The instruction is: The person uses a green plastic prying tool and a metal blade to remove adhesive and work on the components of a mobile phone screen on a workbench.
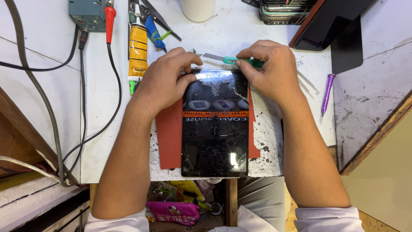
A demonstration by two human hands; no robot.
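A black tablet [214, 137] with a badly cracked glass screen lies face up on a red mat [169, 137], on a white worktable [98, 141]. My left hand [165, 81] presses on the tablet's far left corner, fingers curled over the edge. My right hand [270, 68] grips a green-handled craft knife [234, 61] at the tablet's far edge, its thin metal blade pointing left toward my left fingers.
A yellow glue tube [138, 49], blue-handled tools [154, 32] and a red probe [110, 17] with black cables lie at the far left. A purple screwdriver [327, 92] and metal tweezers [308, 83] sit to the right. Stacked phones [285, 10] and a dark tablet [330, 21] are far right.
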